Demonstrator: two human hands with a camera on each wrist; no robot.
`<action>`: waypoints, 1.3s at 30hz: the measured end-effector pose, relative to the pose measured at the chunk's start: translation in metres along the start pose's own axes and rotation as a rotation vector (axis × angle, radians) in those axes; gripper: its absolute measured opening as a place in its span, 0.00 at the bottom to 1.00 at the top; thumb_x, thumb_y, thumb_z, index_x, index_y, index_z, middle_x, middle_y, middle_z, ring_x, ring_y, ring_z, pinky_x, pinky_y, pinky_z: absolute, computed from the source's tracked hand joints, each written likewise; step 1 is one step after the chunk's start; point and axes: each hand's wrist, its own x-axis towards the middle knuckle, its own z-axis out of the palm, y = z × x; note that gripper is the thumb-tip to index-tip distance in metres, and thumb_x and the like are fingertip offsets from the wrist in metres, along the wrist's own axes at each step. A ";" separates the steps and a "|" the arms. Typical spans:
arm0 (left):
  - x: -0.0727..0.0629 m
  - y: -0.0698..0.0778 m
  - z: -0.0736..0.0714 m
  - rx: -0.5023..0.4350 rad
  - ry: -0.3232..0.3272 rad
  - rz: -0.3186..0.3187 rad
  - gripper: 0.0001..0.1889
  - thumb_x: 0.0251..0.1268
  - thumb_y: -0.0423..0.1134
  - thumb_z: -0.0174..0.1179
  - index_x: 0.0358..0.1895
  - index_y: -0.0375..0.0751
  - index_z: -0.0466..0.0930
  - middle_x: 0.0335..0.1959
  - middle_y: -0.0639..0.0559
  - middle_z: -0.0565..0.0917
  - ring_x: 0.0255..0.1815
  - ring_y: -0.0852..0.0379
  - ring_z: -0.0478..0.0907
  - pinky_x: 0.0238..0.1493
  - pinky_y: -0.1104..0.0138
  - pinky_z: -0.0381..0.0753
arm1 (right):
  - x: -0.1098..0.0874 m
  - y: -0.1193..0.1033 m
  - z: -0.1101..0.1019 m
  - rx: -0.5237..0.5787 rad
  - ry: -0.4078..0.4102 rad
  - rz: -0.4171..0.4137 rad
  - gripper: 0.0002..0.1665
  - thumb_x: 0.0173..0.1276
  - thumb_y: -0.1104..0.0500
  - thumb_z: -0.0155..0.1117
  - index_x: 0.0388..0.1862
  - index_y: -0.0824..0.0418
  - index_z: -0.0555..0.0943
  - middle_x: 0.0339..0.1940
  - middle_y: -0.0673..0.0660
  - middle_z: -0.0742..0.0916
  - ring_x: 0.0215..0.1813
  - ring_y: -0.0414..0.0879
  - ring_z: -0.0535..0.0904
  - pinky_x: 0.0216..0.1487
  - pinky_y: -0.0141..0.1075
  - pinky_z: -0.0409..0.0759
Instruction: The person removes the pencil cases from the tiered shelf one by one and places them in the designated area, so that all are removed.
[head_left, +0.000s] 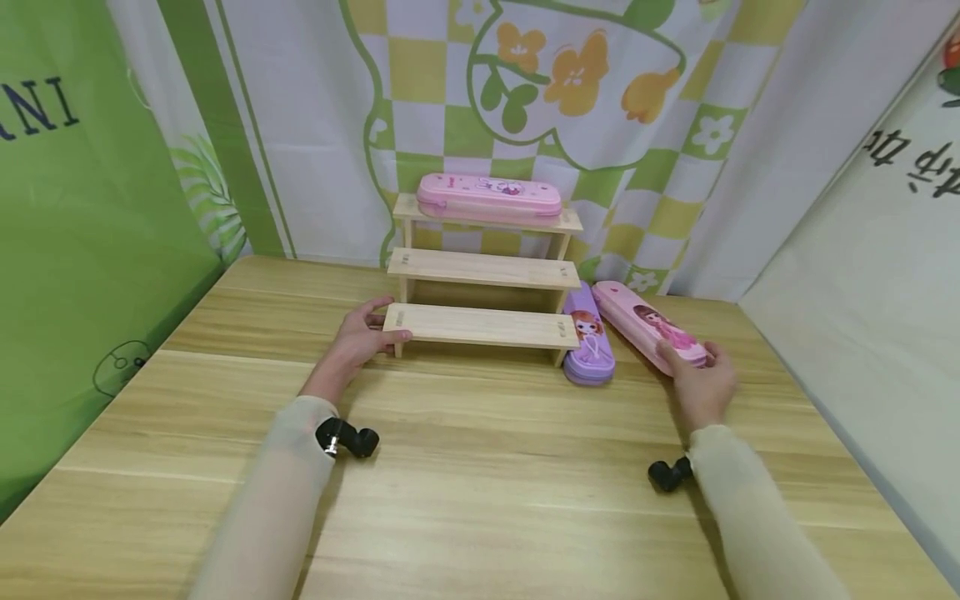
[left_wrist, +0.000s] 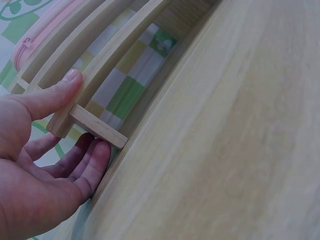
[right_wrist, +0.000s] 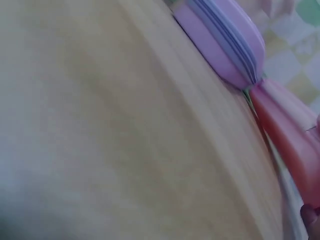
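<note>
Cream cloth sleeves (head_left: 258, 500) extend, left hand (head_left: 360, 335) gripping the stepped pale-wood rack (head_left: 480, 325), ideally steadily, right hand (head_left: 703, 390) pinching the oblong pink doll-printed case (head_left: 637, 321), best held level.

Head view: marks on rack (head_left: 480, 325) step ends too small to read. Purple case (head_left: 589, 358) partly hidden by rack along its 9 o'clock side. Green cloth (head_left: 75, 250) lettering cut at 10, sleeves (head_left: 262, 500) cropped at 7 and 5. Left wrist: left hand (left_wrist: 45, 165) cut at 8, top pink case (left_wrist: 37, 37) at 11, rack at 12. Right wrist: blurry; right hand (right_wrist: 311, 220) just a sliver at 4, held pink case (right_wrist: 290, 135) cut at 3, purple case at 1.
</note>
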 end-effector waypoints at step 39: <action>0.001 -0.002 -0.003 0.004 -0.010 -0.003 0.44 0.60 0.29 0.71 0.79 0.43 0.58 0.64 0.32 0.71 0.43 0.56 0.80 0.41 0.72 0.84 | -0.023 -0.062 0.005 -0.338 -0.343 -0.116 0.59 0.62 0.30 0.67 0.78 0.66 0.61 0.71 0.72 0.72 0.69 0.62 0.68 0.62 0.51 0.73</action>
